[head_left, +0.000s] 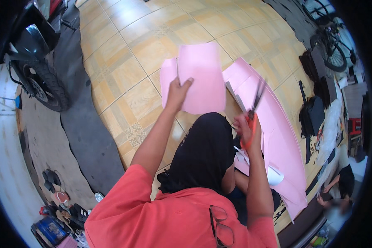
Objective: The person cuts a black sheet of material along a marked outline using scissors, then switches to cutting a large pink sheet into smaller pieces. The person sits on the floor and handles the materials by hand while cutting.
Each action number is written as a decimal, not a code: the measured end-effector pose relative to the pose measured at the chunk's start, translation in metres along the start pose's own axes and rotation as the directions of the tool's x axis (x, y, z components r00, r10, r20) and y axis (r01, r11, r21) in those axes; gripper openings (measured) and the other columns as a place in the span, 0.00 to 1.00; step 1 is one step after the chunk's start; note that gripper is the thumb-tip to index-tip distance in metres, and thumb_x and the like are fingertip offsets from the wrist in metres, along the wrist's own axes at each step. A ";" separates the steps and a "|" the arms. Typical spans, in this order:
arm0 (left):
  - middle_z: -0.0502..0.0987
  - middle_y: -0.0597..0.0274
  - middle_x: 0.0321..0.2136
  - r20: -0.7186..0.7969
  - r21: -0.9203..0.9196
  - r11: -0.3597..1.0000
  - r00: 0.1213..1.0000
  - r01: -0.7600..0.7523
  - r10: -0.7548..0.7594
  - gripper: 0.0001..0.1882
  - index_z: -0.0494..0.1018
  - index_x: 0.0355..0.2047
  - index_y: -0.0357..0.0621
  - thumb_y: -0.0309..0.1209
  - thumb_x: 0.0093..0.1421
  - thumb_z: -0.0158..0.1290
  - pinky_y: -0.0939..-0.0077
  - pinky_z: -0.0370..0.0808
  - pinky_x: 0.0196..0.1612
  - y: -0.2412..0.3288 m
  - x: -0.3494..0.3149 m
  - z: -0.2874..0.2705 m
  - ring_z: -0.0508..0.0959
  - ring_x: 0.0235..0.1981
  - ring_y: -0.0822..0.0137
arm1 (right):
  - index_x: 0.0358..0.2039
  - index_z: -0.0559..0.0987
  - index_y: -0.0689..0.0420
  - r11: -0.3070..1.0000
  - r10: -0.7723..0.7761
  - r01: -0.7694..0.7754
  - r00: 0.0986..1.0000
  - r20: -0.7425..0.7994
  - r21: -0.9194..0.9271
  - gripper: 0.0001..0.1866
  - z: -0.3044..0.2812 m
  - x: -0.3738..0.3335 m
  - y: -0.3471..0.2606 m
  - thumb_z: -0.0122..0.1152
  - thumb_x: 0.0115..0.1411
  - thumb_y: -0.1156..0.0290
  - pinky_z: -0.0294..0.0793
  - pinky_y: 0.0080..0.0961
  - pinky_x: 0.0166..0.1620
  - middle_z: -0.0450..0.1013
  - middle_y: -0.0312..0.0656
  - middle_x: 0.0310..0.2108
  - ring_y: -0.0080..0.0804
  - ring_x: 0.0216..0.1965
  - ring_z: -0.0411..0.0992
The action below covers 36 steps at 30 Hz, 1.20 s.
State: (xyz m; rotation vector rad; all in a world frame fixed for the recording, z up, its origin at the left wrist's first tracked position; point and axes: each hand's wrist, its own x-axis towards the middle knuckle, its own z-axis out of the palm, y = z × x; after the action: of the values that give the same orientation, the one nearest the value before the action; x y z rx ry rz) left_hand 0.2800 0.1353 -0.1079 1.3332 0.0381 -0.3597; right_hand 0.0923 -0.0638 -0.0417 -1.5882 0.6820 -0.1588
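Note:
My left hand (178, 94) grips a pink sheet (203, 74) by its near left part, thumb on top. A narrower pink strip (168, 76) lies along the sheet's left side, with a dark gap between them; whether they are joined is hidden by the hand. Scissors with orange handles (252, 124) are in my right hand (246, 129), their blades raised, pointing away and blurred by motion. The blades are apart from the held sheet. Under and beside the right forearm, a large pink sheet (283, 142) spreads over the floor. A white rolled piece (275, 176) rests on it.
Tiled floor (128, 53) stretches ahead. A motorcycle (37, 78) stands at the left beside dark matting (91, 144). To the right are a black bag (312, 115), a bicycle (332, 47) and another person (343, 184). Eyeglasses (222, 225) hang from my shirt.

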 end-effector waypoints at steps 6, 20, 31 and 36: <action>0.78 0.52 0.36 -0.120 0.149 0.987 0.990 -0.051 0.069 0.18 0.71 0.46 0.27 0.33 0.63 0.53 0.71 0.74 0.41 0.001 0.009 0.003 0.77 0.35 0.66 | 0.45 0.70 0.64 0.998 -0.007 0.021 0.978 0.209 -0.065 0.14 0.063 0.074 -0.033 0.56 0.58 0.74 0.77 0.22 0.25 0.72 0.41 0.32 0.25 0.27 0.73; 0.77 0.38 0.40 -0.331 0.547 0.806 0.943 0.227 -0.040 0.26 0.67 0.46 0.31 0.32 0.52 0.64 0.63 0.77 0.40 -0.041 -0.009 -0.064 0.80 0.38 0.47 | 0.38 0.71 0.64 0.981 -0.156 0.145 0.985 -0.080 -0.132 0.08 0.056 0.092 -0.011 0.56 0.58 0.77 0.70 0.22 0.32 0.69 0.40 0.26 0.24 0.27 0.68; 0.76 0.41 0.35 -0.295 0.604 0.796 0.936 0.027 0.192 0.16 0.68 0.38 0.36 0.22 0.48 0.57 0.62 0.74 0.42 -0.070 -0.032 -0.013 0.77 0.37 0.41 | 0.34 0.68 0.64 0.949 -0.270 0.259 0.962 -0.038 -0.180 0.07 0.073 0.099 0.004 0.56 0.58 0.76 0.74 0.24 0.23 0.68 0.40 0.25 0.24 0.22 0.70; 0.76 0.48 0.36 -0.460 0.388 0.919 0.848 -0.076 0.265 0.18 0.65 0.41 0.32 0.24 0.53 0.58 0.68 0.73 0.44 -0.018 -0.030 -0.065 0.77 0.38 0.61 | 0.37 0.70 0.66 0.888 -0.352 0.360 0.932 0.081 -0.287 0.11 0.083 0.115 0.029 0.57 0.58 0.74 0.75 0.26 0.24 0.71 0.45 0.27 0.30 0.22 0.73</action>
State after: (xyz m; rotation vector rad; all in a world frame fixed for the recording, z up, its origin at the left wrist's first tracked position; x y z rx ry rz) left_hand 0.2583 0.2006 -0.1334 1.7526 0.3027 0.1608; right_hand 0.2161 -0.0503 -0.1152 -1.9978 0.3972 -0.3176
